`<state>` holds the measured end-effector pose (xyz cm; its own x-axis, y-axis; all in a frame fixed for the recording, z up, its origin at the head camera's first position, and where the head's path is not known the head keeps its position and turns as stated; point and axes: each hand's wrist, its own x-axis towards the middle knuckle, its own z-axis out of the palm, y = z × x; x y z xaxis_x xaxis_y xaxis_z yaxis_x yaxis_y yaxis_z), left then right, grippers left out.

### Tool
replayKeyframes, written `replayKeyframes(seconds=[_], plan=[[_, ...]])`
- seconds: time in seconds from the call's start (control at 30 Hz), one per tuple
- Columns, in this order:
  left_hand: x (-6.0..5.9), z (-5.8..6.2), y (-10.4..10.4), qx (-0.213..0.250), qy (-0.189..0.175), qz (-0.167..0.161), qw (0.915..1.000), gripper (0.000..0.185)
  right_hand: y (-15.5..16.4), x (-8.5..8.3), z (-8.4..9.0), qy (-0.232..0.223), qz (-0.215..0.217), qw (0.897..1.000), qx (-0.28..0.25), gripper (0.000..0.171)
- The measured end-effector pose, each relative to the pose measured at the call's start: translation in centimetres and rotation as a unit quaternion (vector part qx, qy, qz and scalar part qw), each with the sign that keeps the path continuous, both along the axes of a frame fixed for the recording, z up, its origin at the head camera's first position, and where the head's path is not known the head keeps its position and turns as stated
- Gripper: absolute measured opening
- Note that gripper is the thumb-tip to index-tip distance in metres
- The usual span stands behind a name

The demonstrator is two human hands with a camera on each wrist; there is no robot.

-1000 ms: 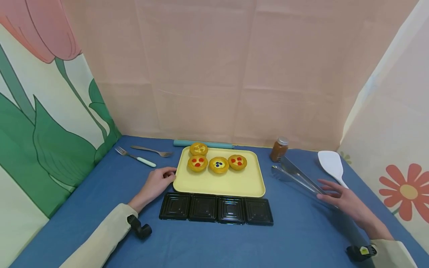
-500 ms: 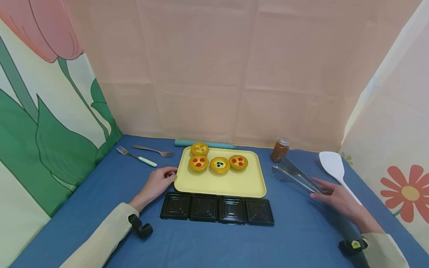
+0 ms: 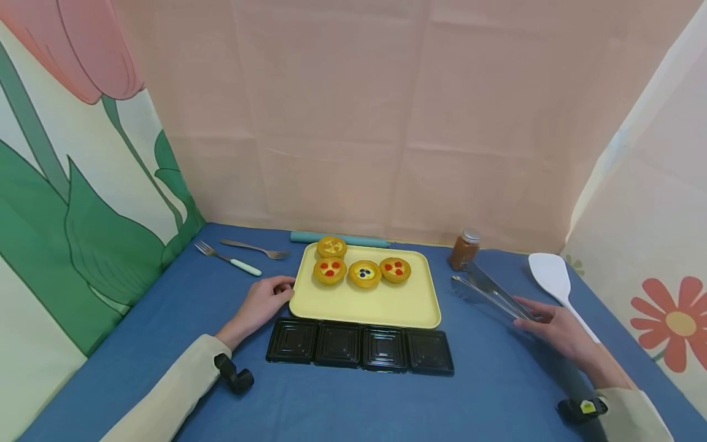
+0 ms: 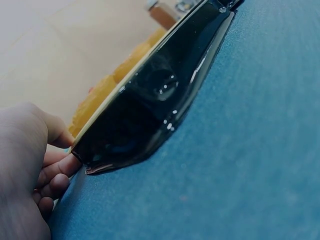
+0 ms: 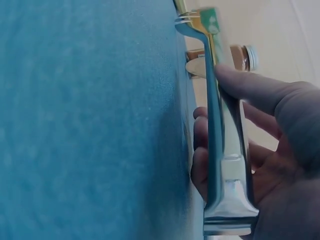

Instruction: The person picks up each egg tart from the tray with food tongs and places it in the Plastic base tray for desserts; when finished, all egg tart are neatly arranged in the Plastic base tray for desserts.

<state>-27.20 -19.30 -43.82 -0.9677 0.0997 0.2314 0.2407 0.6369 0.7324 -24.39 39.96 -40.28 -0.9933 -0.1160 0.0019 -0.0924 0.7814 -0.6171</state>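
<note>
Since a second ago: right hand (image 3: 558, 328) drawn in over the hinge end of the tongs (image 3: 488, 288), fingers now curling round the handles; left hand (image 3: 259, 305) unmoved; view shifted a little.

Far left, on the blue cloth (image 3: 497, 393): two forks (image 3: 227, 258), one with a pale handle, well apart from either hand. Next, left hand resting at the left edge of the yellow tray (image 3: 370, 307), fingers loosely curled, fingertips touching the rim, holding nothing; in the left wrist view, fingers (image 4: 57, 172) also against the corner of the nearest black lid (image 4: 150, 115). On the tray, four tarts (image 3: 364, 272) toward the far side, one behind the other three. Behind the tray, a teal rod (image 3: 306, 237). In front of it, four black lids (image 3: 360, 346) in a row, touching edge to edge.

Right of the tray: brown jar (image 3: 463, 248), then the tongs lying flat on the cloth, tips toward the tray, hinge under the right hand. In the right wrist view, thumb on top of the tongs (image 5: 225, 145), fingers (image 5: 200, 165) wrapped beneath, arms pressed close together. A narrow, closed hold, still low on the cloth. Just right, a white spatula (image 3: 549, 276).

Likely handling: steel, stiff, light, springy at the hinge, smooth and rather slippery. Best held toward the hinge half, thumb on one arm, fingers on the other. Tarts probably crumbly; gentle squeeze advisable.
</note>
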Motion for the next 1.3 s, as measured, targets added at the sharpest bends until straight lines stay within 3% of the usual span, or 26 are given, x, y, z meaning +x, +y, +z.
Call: replayKeyframes(seconds=[0.27, 0.53, 1.07, 1.3], plan=[[-0.1, -0.2, 0.0, 0.001, 0.0, 0.0, 1.0, 0.035, -0.5, 0.3, 0.6, -0.01, 0.006, 0.999, -0.038, 0.068], [-0.1, -0.1, -0.1, 0.002, 0.002, -0.002, 1.0, 0.035, -2.6, 0.9, 2.8, -0.01, 0.021, 0.999, -0.049, 0.065], [0.1, 0.1, -0.1, 0.003, 0.001, -0.009, 1.0, 0.035, -7.3, 0.3, 4.6, 0.048, 0.056, 0.997, 0.034, 0.066], [0.1, 0.0, -0.1, 0.004, -0.006, -0.005, 1.0, 0.035, -8.7, -0.5, 4.8, 0.06, 0.077, 0.994, 0.043, 0.06]])
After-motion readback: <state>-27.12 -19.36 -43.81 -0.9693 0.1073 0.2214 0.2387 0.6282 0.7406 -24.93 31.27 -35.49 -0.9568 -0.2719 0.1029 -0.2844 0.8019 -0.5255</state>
